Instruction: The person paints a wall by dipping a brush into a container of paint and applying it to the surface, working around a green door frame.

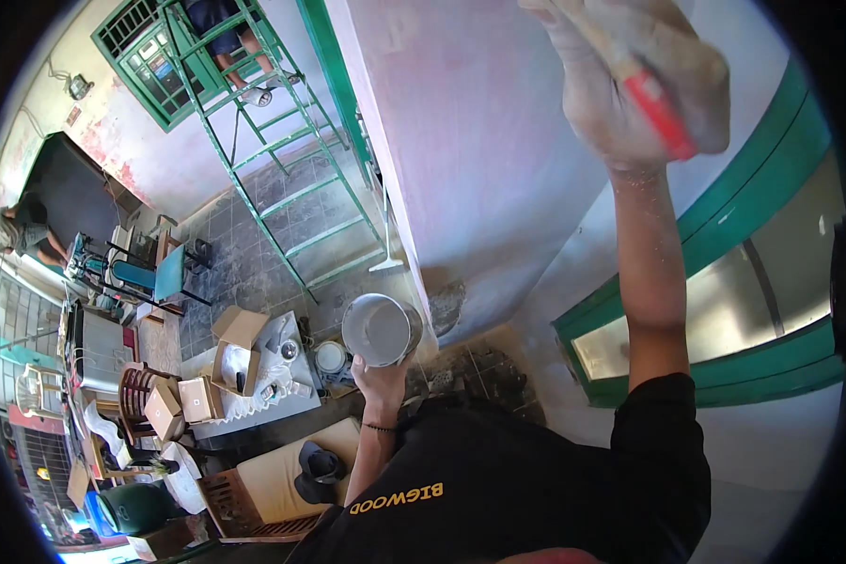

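The right hand (630, 85) is clamped round a red-handled brush (661, 115), raised high at the pink wall (479, 160). The left hand (381, 379) grips a grey pail (379, 329) from below, held low and well apart. This looks like wall coating mid-stroke, and reloading would call for bringing brush and pail together. The wall's corner runs left of the brush and a green window frame (724, 221) lies to the right, with bare wall between.

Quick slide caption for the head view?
Left hand holds a grey pail; right hand grips a red-handled tool against the pink wall.
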### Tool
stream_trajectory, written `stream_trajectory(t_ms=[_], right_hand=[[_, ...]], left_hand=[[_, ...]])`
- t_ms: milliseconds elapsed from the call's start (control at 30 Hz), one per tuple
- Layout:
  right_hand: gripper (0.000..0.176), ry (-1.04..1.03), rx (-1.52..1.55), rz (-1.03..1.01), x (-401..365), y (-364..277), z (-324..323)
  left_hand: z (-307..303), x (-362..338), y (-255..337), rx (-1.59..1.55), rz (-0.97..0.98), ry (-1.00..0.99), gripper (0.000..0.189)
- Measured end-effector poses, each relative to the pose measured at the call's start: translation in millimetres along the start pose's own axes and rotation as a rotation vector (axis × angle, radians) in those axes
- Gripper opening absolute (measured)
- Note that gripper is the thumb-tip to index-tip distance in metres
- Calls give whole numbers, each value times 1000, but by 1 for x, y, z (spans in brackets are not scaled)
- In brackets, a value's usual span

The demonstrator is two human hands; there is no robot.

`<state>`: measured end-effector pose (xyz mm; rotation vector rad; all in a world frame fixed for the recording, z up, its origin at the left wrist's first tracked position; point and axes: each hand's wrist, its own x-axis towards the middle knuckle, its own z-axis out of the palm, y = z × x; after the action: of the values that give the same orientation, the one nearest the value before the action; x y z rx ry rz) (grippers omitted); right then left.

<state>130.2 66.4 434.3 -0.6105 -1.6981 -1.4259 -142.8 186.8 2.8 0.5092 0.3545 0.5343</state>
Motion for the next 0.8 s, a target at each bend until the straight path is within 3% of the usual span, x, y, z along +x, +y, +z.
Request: stream_trajectory(t_ms=[67,100,133,167,200,333,433,500,567,667,800], right_hand=[[16,-16,63,-77,-13,17,8],[14,-157,3,97,-22,-7,-1],[14,-242,-67,147,-40,-22,1],[15,-332,-140,190,-58,-38,3],[18,-363,-222,107,-83,-49,10],[24,-470,-74,377,-143,-120,8],[26,-561,-21,439,-179,-163,2],[18,-668,76,365,-167,-175,-11],[15,-678,169,302,-147,-165,-21],[14,-493,250,494,-107,-117,-25],[11,-361,176,428,-28,-22,-11]], left_hand=[[-4,-3,-2,-24,10,7,87],[-1,-4,-1,-42,11,38,88],[1,-5,0,-58,9,70,90],[1,-6,1,-57,10,66,90],[0,-6,1,-55,12,60,91],[-8,-3,3,-64,1,35,91],[-16,1,4,-78,-23,82,87],[-18,1,3,-63,3,23,83],[-15,9,7,-68,11,-21,78],[-12,9,9,-114,-24,-32,73],[-6,16,5,-98,-37,-42,68]])
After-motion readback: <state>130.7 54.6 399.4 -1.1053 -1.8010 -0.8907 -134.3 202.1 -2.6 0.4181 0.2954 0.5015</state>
